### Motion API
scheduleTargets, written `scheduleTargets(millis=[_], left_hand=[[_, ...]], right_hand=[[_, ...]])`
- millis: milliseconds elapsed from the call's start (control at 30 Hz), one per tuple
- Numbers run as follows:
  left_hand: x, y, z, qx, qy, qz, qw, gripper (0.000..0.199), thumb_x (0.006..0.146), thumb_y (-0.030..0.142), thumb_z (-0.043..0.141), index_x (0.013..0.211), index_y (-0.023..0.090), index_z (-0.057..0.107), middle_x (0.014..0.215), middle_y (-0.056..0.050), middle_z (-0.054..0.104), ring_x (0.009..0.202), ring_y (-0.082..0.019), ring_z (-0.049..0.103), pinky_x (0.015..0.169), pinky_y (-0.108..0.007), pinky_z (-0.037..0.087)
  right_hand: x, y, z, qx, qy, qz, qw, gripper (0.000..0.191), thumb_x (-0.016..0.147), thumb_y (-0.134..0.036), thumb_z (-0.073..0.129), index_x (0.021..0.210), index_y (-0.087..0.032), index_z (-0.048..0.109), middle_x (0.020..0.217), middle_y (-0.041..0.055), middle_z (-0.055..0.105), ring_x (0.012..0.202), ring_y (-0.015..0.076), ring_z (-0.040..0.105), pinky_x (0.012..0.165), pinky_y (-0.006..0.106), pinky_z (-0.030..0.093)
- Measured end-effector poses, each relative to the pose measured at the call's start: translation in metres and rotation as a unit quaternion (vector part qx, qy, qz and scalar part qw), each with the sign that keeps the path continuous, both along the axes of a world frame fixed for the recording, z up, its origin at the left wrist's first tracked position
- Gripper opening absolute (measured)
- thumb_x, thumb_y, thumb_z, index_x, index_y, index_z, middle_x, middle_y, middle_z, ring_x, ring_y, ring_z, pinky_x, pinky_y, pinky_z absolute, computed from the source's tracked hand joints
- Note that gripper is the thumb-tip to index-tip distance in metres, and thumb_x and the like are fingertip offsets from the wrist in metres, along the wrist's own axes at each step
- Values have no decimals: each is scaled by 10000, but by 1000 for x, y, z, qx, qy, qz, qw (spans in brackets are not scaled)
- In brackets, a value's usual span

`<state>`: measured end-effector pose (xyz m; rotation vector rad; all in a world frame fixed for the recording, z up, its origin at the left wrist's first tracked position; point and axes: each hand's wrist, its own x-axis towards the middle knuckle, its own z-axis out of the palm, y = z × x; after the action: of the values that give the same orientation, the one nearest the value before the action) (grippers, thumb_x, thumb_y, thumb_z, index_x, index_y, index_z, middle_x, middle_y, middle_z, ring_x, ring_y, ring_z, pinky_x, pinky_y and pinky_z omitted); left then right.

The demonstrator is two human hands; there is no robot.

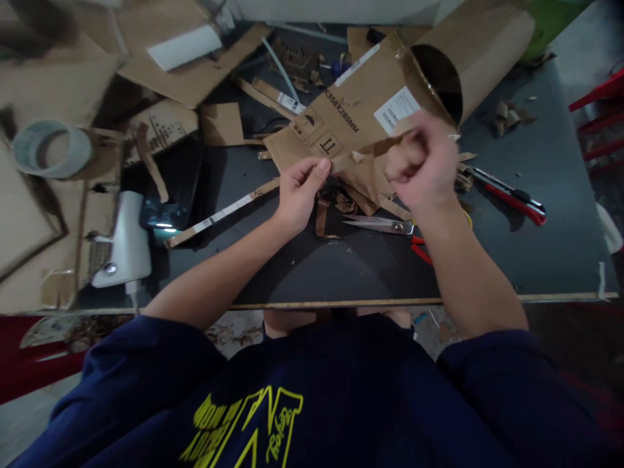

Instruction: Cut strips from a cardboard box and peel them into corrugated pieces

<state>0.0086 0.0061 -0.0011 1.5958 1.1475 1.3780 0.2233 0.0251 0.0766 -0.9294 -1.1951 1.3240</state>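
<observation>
My left hand pinches the near edge of a brown cardboard piece, thumb on top, in the middle of the table. Blurred by motion, my right hand is closed over the right side of that area; what lies in its fingers cannot be made out. Beyond both hands is the printed cardboard, with a white label and arrow and umbrella marks. Torn cardboard scraps lie between and below the hands. Scissors with red handles rest just in front of my right hand, partly hidden behind the wrist.
A red utility knife lies at the right, below a large cardboard tube. At the left are a tape roll, a white handheld device, a dark glossy object and cardboard sheets. A narrow strip lies beside my left forearm.
</observation>
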Motion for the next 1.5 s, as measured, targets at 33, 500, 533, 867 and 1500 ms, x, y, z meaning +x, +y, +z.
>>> scheduleTargets(millis=[33,500,533,867,1500], left_hand=[[-1,1,-1,-1,-8,9,1000,682,840,880,412,787,234,626,597,10,412,526,-109,471,480,-281,415],[-7,13,-12,21,-8,100,995,640,880,835,418,813,235,632,626,2,442,573,-126,545,505,-286,460],[-7,10,-9,26,1,105,994,635,881,829,427,810,235,638,629,0,465,592,-130,556,520,-288,469],[-3,-18,17,117,98,48,987,549,948,703,472,840,221,712,647,-6,626,548,-115,522,542,-270,437],[8,-12,14,104,5,80,991,490,935,648,564,781,207,712,569,15,523,536,-103,471,495,-249,354]], right_hand=[[11,5,2,22,1,-23,999,698,588,-733,731,630,-296,188,381,-125,87,361,83,121,348,311,148],[-4,-9,-15,290,-414,-228,832,412,942,-640,501,1108,-280,613,1219,127,602,1275,329,518,976,469,473],[-7,-15,-14,290,-413,-240,829,418,926,-629,534,1145,-277,588,1290,141,563,1343,357,460,1015,498,451],[-22,-15,-26,254,-480,-66,837,418,885,-685,576,970,-284,653,1134,96,636,1142,327,577,1108,558,356],[-2,8,-24,240,-384,-244,857,480,873,-744,536,783,-282,629,944,86,625,888,255,567,802,447,475]])
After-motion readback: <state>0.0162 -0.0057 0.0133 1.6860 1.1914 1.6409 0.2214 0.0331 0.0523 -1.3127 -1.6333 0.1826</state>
